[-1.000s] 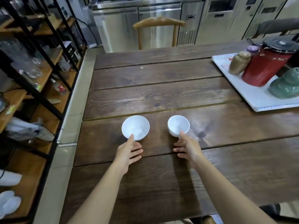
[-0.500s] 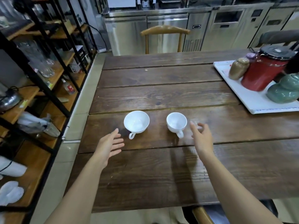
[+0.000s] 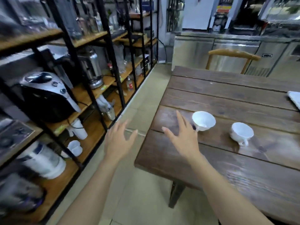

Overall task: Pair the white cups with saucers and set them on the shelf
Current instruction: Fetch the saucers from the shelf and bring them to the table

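Observation:
Two white cups stand on the dark wooden table (image 3: 227,98): the left cup (image 3: 204,120) and the right cup (image 3: 242,133), whose handle points toward me. My right hand (image 3: 183,135) hovers open over the table's left end, just left of the left cup, holding nothing. My left hand (image 3: 119,140) is open in the air over the floor, between the table and the shelf (image 3: 90,38). White saucer-like dishes (image 3: 75,147) lie on a low shelf board. The view is motion-blurred.
The black-framed wooden shelf holds a coffee machine (image 3: 47,96), a metal urn (image 3: 93,69), white paper cups (image 3: 79,129), bottles and glassware. A wooden chair (image 3: 233,54) stands behind the table, steel counters (image 3: 235,44) beyond. A white tray's corner (image 3: 294,99) shows at the right edge.
The view has swung left toward the shelf. Both hands have left the cups and moved left, the left hand off the table's edge. The cups stay on the table.

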Demonstrator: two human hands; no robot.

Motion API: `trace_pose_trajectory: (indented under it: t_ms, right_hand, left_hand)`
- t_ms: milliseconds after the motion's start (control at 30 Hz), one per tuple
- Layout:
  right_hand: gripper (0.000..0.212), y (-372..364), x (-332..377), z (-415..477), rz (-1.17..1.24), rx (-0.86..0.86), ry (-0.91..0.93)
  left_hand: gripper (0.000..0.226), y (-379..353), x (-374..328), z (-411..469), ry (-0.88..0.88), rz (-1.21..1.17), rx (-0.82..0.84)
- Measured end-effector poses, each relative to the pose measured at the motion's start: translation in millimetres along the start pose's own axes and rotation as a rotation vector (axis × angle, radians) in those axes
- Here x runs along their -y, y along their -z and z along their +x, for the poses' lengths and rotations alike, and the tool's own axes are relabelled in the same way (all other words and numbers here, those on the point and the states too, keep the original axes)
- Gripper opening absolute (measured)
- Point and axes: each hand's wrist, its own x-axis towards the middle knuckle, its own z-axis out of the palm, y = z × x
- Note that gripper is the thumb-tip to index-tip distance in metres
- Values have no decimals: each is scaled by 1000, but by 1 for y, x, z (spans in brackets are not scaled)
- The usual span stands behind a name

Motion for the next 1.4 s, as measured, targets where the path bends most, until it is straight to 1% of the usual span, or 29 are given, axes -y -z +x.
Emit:
trace_pose_trajectory:
  t_ms: [167, 333, 467, 600, 700, 800, 900, 1033, 1167, 1267, 1400]
  right_hand:
    - [78, -76, 118, -35, -12, 98, 230]
    - [80, -161, 239, -82, -12, 194, 461]
    - [81, -215, 326, -123, 59, 261, 620]
    - [82, -261, 402, -159, 97, 337, 825]
    - [81, -298, 454, -185, 147, 386, 926]
    - [82, -340, 501, -212, 184, 451, 976]
    - [83, -386, 545, -234, 240, 518, 1031]
    - [84, -441, 609, -248, 278, 587, 1086]
    - [84, -489, 671, -256, 299, 605, 1075]
    - [85, -520, 707, -264, 261, 653, 1086]
    - [84, -555, 752, -269, 306, 648, 1068]
  left_hand:
    - [65, 94, 97, -61, 138, 53, -99]
    - [65, 187, 180, -127, 335, 140, -289]
    - [66, 255, 232, -176, 460, 225, -419]
    - [66, 306, 285, -214, 605, 297, -524]
    - [64, 334, 323, -236, 674, 336, -592]
    - [64, 360, 367, -251, 755, 369, -637]
    - [65, 386, 417, -258, 847, 339, -680]
    - [66, 423, 477, -259, 911, 338, -713]
    - [66, 465, 528, -270, 995, 349, -737]
    - [67, 491, 565, -283, 1064, 312, -754]
    - [67, 515, 616, -284, 1075, 292, -784]
